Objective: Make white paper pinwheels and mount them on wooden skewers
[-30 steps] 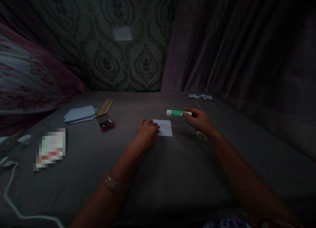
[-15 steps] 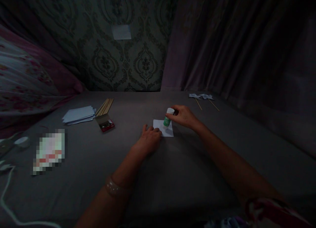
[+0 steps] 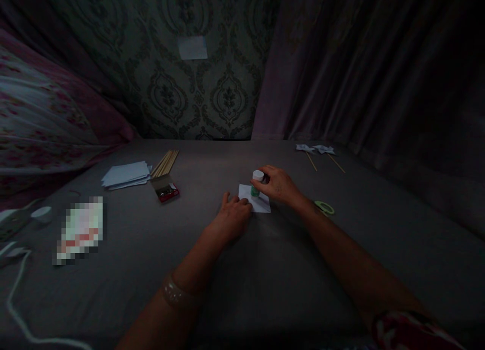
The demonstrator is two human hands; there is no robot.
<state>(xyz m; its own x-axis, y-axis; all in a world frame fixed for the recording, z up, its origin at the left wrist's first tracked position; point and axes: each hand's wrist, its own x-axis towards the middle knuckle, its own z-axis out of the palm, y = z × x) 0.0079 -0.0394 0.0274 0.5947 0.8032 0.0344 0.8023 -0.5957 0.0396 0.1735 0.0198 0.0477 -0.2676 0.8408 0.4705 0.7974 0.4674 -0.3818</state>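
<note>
A small square of white paper [image 3: 262,205] lies on the grey cloth in front of me. My right hand [image 3: 279,185] grips a glue stick [image 3: 258,177] with a green body and white end, held nearly upright over the paper. Its lower tip is at the paper's surface, though the exact contact is hard to make out. My left hand [image 3: 232,214] rests flat at the paper's left edge, fingers spread, pressing on it. Green-handled scissors [image 3: 326,207] lie just beyond my right forearm, their blades mostly hidden by it.
On the left are a stack of white paper [image 3: 127,175], a bundle of wooden sticks [image 3: 165,163] and an open small box [image 3: 166,193]. Two paper pinwheels [image 3: 324,149] on sticks lie back right. A power strip [image 3: 14,225] and white cable [image 3: 17,289] occupy the left edge.
The glue stick has tipped more upright and lower, with my right hand moving along. My left hand stays on the paper. The scissors' handles have come into sight beside my right forearm.
</note>
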